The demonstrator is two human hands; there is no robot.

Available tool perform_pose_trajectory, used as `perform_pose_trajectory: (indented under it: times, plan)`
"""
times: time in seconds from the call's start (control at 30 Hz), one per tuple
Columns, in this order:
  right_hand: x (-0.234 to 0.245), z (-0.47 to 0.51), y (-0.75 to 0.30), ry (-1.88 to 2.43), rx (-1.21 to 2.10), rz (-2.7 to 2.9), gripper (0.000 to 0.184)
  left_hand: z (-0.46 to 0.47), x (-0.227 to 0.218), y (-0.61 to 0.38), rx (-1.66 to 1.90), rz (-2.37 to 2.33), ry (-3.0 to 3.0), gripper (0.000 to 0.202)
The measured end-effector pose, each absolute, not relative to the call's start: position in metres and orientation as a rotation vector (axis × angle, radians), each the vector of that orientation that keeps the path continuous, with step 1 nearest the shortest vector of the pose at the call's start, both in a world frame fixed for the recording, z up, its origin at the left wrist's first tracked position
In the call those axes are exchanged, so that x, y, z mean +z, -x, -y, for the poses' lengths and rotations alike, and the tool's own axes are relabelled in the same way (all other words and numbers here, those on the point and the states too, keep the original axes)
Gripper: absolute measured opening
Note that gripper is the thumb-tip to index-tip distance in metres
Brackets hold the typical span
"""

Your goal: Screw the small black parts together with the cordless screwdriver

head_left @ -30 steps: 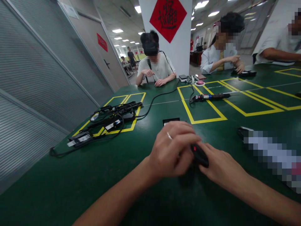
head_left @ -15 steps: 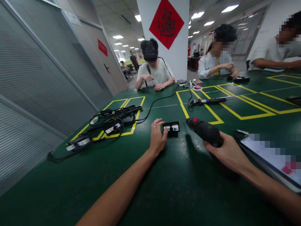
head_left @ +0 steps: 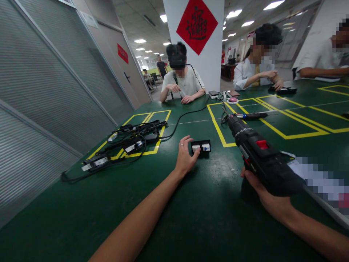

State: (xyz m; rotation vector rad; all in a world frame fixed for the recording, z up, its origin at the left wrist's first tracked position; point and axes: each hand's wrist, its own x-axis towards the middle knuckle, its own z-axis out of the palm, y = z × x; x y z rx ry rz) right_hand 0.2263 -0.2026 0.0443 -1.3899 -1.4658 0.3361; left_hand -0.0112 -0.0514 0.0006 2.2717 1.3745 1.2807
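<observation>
My left hand (head_left: 185, 156) has its thumb against the left part of a small black rectangular case (head_left: 207, 142), its fingers at the case's left edge. White pieces and a bit of blue show inside the case, which lies on the green table (head_left: 207, 211). My right hand (head_left: 268, 198) is wrapped around the handle of a black cordless drill (head_left: 261, 156) with red buttons. The drill is raised above the table and its chuck points up and to the left, away from me. Most of my right fingers are hidden behind the drill.
On the left lies a bundle of black cables and adapters (head_left: 136, 140) inside yellow tape lines. Beyond the drill is a pen-like electric screwdriver (head_left: 252, 116). Papers (head_left: 316, 174) lie at the right. A person (head_left: 185, 82) sits opposite; two more sit at far right.
My right hand has tilted the drill upward and brought it closer to me, so its top now shows. My left hand stays at the black case. The view has shifted slightly.
</observation>
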Motion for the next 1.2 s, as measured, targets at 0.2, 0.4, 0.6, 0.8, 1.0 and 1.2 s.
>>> perform_pose_trajectory:
  times: [0.2, 0.4, 0.6, 0.8, 1.0, 1.2]
  plan:
    - [0.046, 0.207, -0.227, 1.45, 0.479, 1.522, 0.019, 0.047, -0.003, 0.011, 1.211, -1.341, -2.262, 0.051]
    - [0.054, 0.205, -0.229, 1.457, 0.589, 1.491, 0.025, 0.043, -0.006, 0.01, 1.118, -1.291, -2.25, 0.062]
    - [0.059, 0.203, -0.228, 1.35, 0.831, 1.382, 0.034, 0.042, -0.004, 0.009, 1.079, -1.267, -2.2, 0.065]
    - [0.05, 0.199, -0.239, 1.231, 0.946, 1.394, 0.021, 0.045, 0.005, 0.002, 1.14, -1.31, -2.101, 0.052]
    - [0.046, 0.194, -0.244, 1.179, 0.983, 1.417, 0.019, 0.035, -0.002, 0.006, 1.22, -1.337, -1.949, 0.043]
    - [0.05, 0.193, -0.239, 1.263, 0.927, 1.462, 0.02, 0.03, -0.007, 0.006, 1.162, -1.312, -2.004, 0.045]
